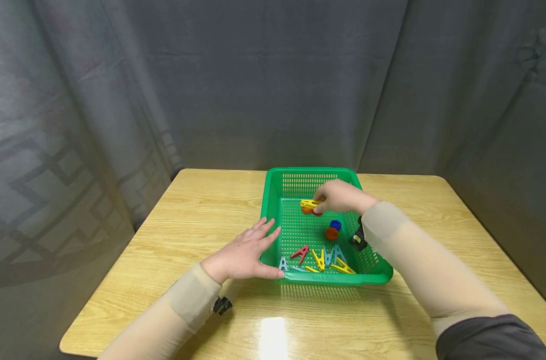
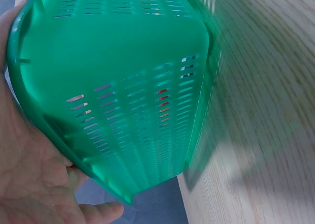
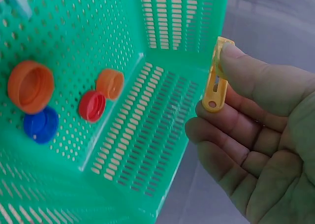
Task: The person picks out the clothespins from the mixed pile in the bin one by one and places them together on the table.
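Note:
My right hand [image 1: 340,196] pinches a yellow clothespin [image 1: 310,203] between thumb and fingers, over the far part of a green plastic basket [image 1: 265,197]. In the right wrist view the thumb lies along the yellow clothespin [image 3: 216,83]. My left hand [image 1: 243,252] rests at the basket's near left corner, fingers spread over the left rim and thumb on the front rim. In the left wrist view the palm lies beside the basket wall [image 2: 113,47]. Along the basket's near side lie a red clothespin [image 1: 300,254], several yellow clothespins [image 1: 319,260] and several blue clothespins [image 1: 328,257].
Bottle caps lie on the basket floor: a blue cap [image 3: 41,125], a larger orange cap [image 3: 30,87], a red cap [image 3: 92,106] and a smaller orange cap [image 3: 110,84]. The basket stands on a wooden table [image 1: 200,210]. Grey curtains [image 1: 263,100] hang behind it.

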Demonstrator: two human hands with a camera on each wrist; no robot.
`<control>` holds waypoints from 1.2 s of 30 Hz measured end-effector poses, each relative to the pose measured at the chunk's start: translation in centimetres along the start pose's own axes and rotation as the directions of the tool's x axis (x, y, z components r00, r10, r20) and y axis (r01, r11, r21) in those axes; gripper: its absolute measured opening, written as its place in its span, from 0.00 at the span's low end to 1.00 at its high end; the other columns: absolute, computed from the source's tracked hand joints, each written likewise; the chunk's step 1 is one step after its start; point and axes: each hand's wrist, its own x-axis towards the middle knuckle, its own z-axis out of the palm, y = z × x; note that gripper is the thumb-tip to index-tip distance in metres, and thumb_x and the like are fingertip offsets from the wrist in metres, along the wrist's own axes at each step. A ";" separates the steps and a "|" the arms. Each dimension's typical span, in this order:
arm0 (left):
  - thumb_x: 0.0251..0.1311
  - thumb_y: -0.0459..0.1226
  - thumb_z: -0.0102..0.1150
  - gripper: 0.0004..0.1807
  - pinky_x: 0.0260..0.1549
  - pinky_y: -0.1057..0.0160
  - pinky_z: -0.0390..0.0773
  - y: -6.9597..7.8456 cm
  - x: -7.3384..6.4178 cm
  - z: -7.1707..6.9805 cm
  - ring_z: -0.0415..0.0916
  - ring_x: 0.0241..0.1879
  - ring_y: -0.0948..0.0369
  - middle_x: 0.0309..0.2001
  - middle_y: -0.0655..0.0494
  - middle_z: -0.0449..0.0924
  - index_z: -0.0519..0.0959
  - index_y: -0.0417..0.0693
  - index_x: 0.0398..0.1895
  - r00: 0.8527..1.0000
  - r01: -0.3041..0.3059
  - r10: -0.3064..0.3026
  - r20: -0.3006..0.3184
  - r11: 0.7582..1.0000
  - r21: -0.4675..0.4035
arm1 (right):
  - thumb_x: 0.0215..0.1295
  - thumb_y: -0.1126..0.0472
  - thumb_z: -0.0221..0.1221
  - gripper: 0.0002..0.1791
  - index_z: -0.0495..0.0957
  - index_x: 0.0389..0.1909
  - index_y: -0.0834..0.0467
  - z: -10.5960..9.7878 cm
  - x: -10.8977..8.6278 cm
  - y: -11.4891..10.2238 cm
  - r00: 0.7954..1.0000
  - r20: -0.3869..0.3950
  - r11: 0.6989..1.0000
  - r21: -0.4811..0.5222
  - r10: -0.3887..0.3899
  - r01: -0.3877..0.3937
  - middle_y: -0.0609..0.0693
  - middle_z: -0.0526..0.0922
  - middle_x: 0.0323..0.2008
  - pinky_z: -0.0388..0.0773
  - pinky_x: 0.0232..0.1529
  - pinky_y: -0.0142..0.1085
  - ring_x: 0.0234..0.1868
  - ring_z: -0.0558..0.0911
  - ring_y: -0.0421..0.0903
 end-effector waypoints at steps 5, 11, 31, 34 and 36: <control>0.50 0.73 0.50 0.58 0.69 0.45 0.45 0.1 0.0 -0.1 0.28 0.75 0.54 0.77 0.54 0.33 0.46 0.49 0.77 1.000 0.005 -0.005 0.003 1.000 -0.006 | 0.61 0.57 0.65 0.17 0.83 0.47 0.62 -0.7 -0.8 1.1 0.999 -0.053 1.000 -0.004 -0.013 0.013 0.55 0.84 0.44 0.78 0.46 0.48 0.43 0.81 0.51; 0.51 0.73 0.49 0.58 0.69 0.47 0.44 0.0 0.0 0.1 0.28 0.75 0.54 0.77 0.54 0.33 0.45 0.50 0.77 1.000 0.003 -0.003 0.006 1.000 0.002 | 0.61 0.58 0.65 0.16 0.82 0.47 0.63 -1.6 -2.1 2.5 0.995 -0.099 0.999 0.039 0.004 -0.001 0.57 0.83 0.44 0.76 0.47 0.50 0.43 0.80 0.52; 0.52 0.72 0.49 0.58 0.69 0.46 0.44 0.0 -0.1 0.0 0.28 0.75 0.52 0.77 0.53 0.33 0.46 0.49 0.77 1.000 -0.006 0.006 -0.002 1.000 -0.004 | 0.67 0.51 0.59 0.26 0.76 0.54 0.70 -3.6 -6.3 9.1 0.944 -0.224 0.967 0.139 0.243 -0.215 0.68 0.78 0.51 0.74 0.48 0.57 0.49 0.77 0.63; 0.51 0.73 0.49 0.58 0.69 0.46 0.44 0.0 -0.1 0.0 0.28 0.75 0.52 0.77 0.53 0.33 0.46 0.48 0.77 1.000 -0.002 0.002 -0.001 1.000 -0.002 | 0.68 0.49 0.58 0.30 0.73 0.56 0.72 -3.6 -6.9 10.5 0.926 -0.239 0.952 0.167 0.292 -0.257 0.72 0.75 0.54 0.72 0.50 0.59 0.51 0.75 0.67; 0.51 0.73 0.49 0.58 0.69 0.46 0.44 0.0 -0.1 0.0 0.27 0.75 0.53 0.77 0.53 0.32 0.46 0.48 0.77 1.000 0.002 -0.002 0.000 1.000 0.000 | 0.68 0.48 0.57 0.32 0.72 0.57 0.73 -3.3 -7.2 11.5 0.915 -0.237 0.940 0.183 0.328 -0.289 0.73 0.73 0.54 0.72 0.49 0.60 0.51 0.74 0.68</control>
